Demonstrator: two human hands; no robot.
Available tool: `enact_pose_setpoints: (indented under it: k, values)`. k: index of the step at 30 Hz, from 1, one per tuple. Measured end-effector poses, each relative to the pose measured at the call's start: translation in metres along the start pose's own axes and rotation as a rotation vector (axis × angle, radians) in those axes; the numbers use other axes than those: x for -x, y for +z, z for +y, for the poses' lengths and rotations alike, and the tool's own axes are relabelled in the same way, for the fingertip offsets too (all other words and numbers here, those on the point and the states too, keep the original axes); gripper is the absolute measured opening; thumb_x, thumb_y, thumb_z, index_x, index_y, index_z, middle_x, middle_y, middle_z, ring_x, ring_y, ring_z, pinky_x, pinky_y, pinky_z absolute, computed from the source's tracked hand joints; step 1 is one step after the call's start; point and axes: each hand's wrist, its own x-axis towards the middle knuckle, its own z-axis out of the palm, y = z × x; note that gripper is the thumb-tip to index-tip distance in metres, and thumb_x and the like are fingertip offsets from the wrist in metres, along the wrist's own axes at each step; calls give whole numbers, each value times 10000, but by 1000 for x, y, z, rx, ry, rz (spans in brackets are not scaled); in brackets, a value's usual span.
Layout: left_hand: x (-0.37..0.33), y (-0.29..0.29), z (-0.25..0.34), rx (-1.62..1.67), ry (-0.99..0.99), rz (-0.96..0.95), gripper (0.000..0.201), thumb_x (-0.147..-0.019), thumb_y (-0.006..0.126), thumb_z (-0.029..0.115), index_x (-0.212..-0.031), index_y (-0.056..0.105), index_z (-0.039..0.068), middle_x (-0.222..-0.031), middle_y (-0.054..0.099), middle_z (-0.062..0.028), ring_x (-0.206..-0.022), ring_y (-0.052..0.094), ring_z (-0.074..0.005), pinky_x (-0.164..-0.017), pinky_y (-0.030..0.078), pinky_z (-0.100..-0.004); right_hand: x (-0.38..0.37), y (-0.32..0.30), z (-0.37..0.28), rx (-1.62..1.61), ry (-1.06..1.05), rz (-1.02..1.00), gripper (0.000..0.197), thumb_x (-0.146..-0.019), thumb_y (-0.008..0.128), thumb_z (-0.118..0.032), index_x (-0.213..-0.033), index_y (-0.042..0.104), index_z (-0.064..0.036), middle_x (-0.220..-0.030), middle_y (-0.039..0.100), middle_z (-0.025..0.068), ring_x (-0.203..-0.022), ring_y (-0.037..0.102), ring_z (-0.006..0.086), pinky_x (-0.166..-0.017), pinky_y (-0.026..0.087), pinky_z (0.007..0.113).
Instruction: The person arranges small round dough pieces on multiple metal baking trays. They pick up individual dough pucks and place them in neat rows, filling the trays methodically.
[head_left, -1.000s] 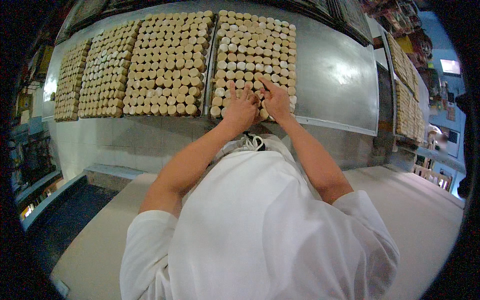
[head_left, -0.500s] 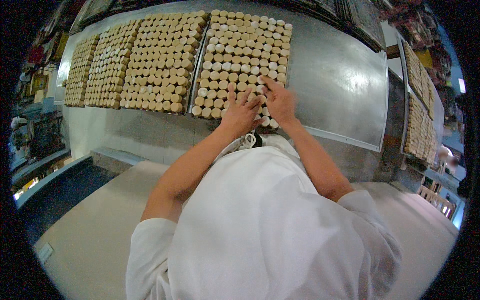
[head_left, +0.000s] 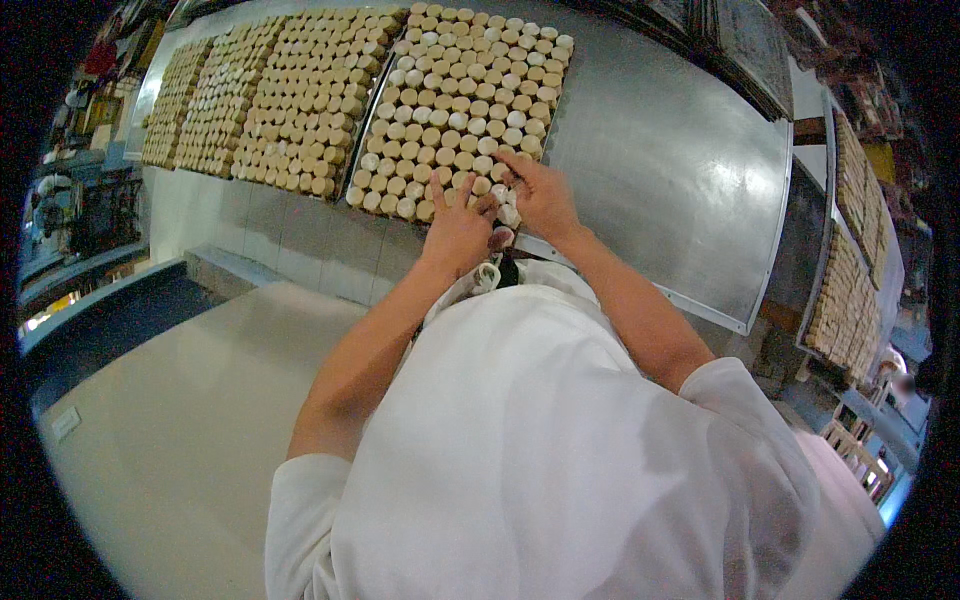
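Note:
Both my hands are over the near right part of a tray [head_left: 349,188] packed with rows of small round, flat-topped pastries [head_left: 440,115], tan with a few whiter ones. My left hand [head_left: 460,235] lies palm down at the near edge, fingers spread on or just over the pastries. Beside it, my right hand [head_left: 547,203] reaches in from the right, with its index finger stretched and its thumb apart, touching the tops of pastries. Neither hand visibly holds one. The pastries right under my fingers and palms are partly hidden.
More pastry-filled trays [head_left: 300,100] stand in a row to the left on the metal table [head_left: 660,190]. Dark stacked trays [head_left: 735,50] are at the far right. A rack of pastries [head_left: 850,290] stands beyond the table's right end.
The view has turned, so the trays appear shifted left and tilted. My hands remain at the tray's near right part, with small shifts of the fingers over the pastries.

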Motion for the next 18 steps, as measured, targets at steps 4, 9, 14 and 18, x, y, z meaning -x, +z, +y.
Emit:
enact_pose_setpoints:
  k: [4,9,14,18]
  values:
    - [-1,4,10,91,84,160,628,-1015,536,549,-1467,587,116,-1534,543,-27,-1544,319,-345,-1171,15,-824,6,-13,2,106,-18,-91,463,-911,580,-3,-1341,681,-142,-1105,748,182,-922,736,374,-799,580,443]
    - [-13,4,24,94,79,60,673,-1007,547,555,-1507,543,104,-1555,528,-28,-1523,345,-350,-1174,36,-816,1,-14,11,69,2,-72,435,-921,598,-27,-1329,692,-144,-1147,743,181,-924,741,368,-798,590,445]
    - [-27,2,19,119,20,155,658,-1006,566,530,-1498,549,95,-1546,528,-39,-1515,357,-344,-1175,61,-815,-26,-8,16,232,-84,-49,375,-953,617,-85,-1314,698,-146,-1140,748,172,-932,740,369,-783,588,446]
    - [-23,2,16,102,-13,72,676,-1007,563,534,-1526,518,102,-1580,492,-36,-1524,347,-341,-1173,68,-818,-40,0,12,57,-202,21,330,-983,637,-170,-1306,701,-162,-1124,759,147,-940,735,371,-776,581,445]
